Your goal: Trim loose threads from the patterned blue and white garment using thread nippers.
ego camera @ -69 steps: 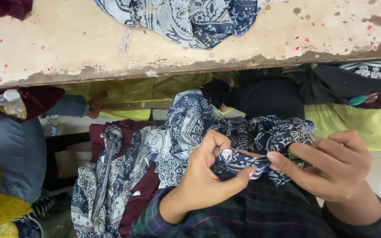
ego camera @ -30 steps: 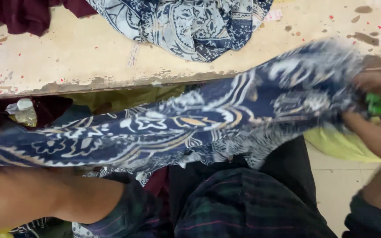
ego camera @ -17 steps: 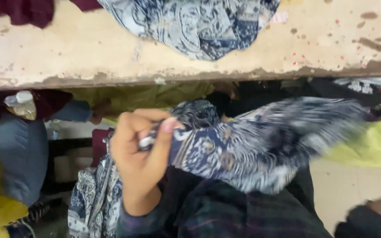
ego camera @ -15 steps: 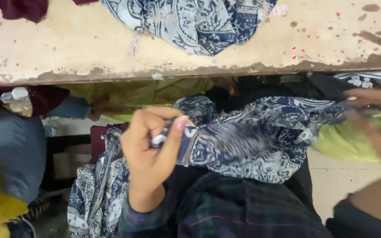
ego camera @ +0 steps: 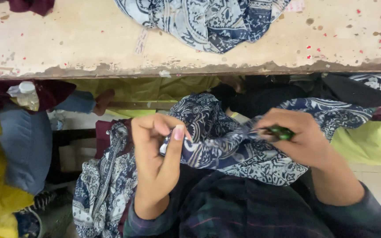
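Pinching patterned blue cloth (ego camera: 225, 145), left hand (ego camera: 157, 154), right hand (ego camera: 300, 141) perhaps gripping green tool (ego camera: 281, 132)

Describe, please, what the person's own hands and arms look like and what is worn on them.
Both hands are bare, without gloves, rings or watch in view. The left hand and right hand emerge from dark plaid sleeves with faint green and reddish lines. The left thumbnail is short and unpainted.

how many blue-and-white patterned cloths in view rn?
3, as far as I can tell. One heaped on the table top; one pinched between left hand and right hand; one hanging by the left knee. Folds may hide more.
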